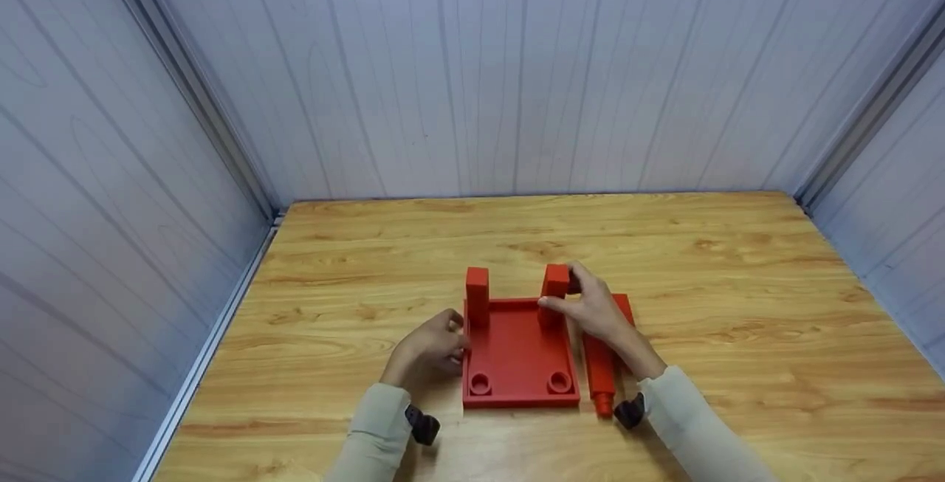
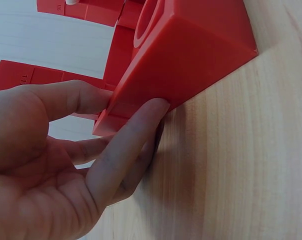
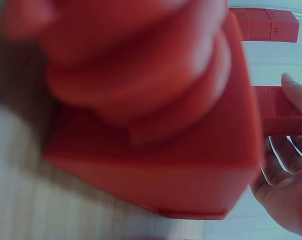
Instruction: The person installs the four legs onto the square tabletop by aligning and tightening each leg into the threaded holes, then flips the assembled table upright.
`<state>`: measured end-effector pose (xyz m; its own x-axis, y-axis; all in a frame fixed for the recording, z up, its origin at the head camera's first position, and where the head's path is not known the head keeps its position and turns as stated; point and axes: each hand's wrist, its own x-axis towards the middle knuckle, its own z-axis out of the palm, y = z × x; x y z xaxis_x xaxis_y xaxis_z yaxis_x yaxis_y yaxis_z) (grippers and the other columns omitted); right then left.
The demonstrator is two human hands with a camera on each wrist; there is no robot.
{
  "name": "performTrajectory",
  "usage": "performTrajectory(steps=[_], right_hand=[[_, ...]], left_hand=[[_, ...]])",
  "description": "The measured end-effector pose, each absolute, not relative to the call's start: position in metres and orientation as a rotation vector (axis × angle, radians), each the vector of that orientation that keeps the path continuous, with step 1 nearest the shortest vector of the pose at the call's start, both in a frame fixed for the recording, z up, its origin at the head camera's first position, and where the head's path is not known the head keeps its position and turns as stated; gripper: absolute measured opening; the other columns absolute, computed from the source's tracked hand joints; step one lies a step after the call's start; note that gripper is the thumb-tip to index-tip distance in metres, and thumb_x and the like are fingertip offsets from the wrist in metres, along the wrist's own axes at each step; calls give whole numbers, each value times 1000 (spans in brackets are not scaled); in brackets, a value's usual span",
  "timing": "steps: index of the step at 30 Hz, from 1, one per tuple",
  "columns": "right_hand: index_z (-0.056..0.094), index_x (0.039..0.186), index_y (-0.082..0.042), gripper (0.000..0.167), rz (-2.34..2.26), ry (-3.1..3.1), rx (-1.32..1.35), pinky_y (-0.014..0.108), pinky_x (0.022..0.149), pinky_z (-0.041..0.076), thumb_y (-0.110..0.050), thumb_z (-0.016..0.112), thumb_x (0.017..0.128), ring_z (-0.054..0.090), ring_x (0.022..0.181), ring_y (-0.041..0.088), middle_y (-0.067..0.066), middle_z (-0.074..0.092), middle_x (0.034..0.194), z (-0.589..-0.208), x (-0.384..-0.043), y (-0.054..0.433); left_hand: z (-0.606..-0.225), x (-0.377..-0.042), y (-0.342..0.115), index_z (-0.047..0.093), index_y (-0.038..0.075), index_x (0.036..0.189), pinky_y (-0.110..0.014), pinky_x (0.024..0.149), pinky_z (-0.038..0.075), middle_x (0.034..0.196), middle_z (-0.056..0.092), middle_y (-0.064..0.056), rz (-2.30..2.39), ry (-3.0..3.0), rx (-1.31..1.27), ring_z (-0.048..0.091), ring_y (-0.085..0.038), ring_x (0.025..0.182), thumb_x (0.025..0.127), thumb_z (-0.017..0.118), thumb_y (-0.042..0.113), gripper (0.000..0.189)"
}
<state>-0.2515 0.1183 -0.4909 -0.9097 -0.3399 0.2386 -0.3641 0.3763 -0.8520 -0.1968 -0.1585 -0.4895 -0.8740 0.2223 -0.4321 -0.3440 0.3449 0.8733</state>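
A red tray-like base (image 1: 519, 356) lies on the table, with raised edges and two round sockets at its near corners. Upright at its far left corner stands a square red leg (image 1: 478, 297). My right hand (image 1: 594, 308) grips a second red leg (image 1: 555, 284) standing at the far right corner, thumb across its near side and fingers behind. At the base's left edge, my left hand (image 1: 435, 338) holds the rim between thumb and fingers. The left wrist view shows its fingertips (image 2: 158, 106) against the outer side wall (image 2: 206, 55).
Just right of the base lies a loose red leg (image 1: 602, 371), its stepped round end toward me. Part of another red piece (image 1: 624, 306) shows beside it, under my right wrist. Panelled walls (image 1: 472, 76) enclose the wooden table (image 1: 354, 268) at the back and sides.
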Motion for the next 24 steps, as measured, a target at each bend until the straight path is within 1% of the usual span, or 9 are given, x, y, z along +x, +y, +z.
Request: performTrajectory(steps=[3, 7, 11, 14, 18, 24], right_hand=[[55, 111, -17, 42, 1630, -2583, 647, 35, 76, 49, -34, 77, 79, 59, 90, 17, -1, 63, 96, -491, -251, 118], [54, 108, -16, 41, 1617, -2588, 648, 31, 72, 48, -34, 76, 80, 57, 85, 18, -1, 62, 92, -491, -251, 117], [53, 106, -16, 40, 1614, -2607, 621, 28, 68, 45, -35, 76, 80, 54, 80, 19, 0, 59, 88, -491, -251, 116], [52, 105, -17, 39, 1619, -2618, 601, 29, 66, 44, -34, 76, 80, 53, 78, 20, 1, 58, 87, -489, -251, 116], [52, 105, -17, 39, 1611, -2622, 606, 29, 65, 43, -35, 76, 80, 51, 77, 20, 2, 58, 86, -489, -250, 116], [52, 101, -16, 39, 1599, -2610, 600, 26, 64, 39, -34, 77, 79, 47, 75, 21, 3, 56, 84, -489, -250, 115]], left_hand=[[-490, -197, -158, 39, -3, 126, -41, 67, 57, 81, 54, -11, 1558, 2122, -105, 55, -18, 67, 87, 53, 0, 41], [-490, -197, -158, 39, -3, 125, -40, 67, 57, 81, 54, -11, 1542, 2130, -83, 56, -18, 67, 87, 53, 0, 40], [-490, -198, -159, 39, -4, 124, -39, 67, 57, 87, 52, -11, 1514, 2158, -59, 55, -20, 69, 87, 53, 0, 40], [-490, -198, -160, 39, -4, 124, -38, 66, 56, 90, 51, -12, 1499, 2175, -43, 55, -21, 70, 87, 53, 0, 40], [-491, -198, -159, 40, -4, 124, -38, 67, 55, 92, 51, -12, 1509, 2172, -47, 55, -21, 69, 87, 53, 0, 39], [-491, -197, -159, 38, -5, 124, -40, 68, 56, 95, 53, -15, 1516, 2173, -50, 56, -20, 70, 89, 52, 0, 38]])
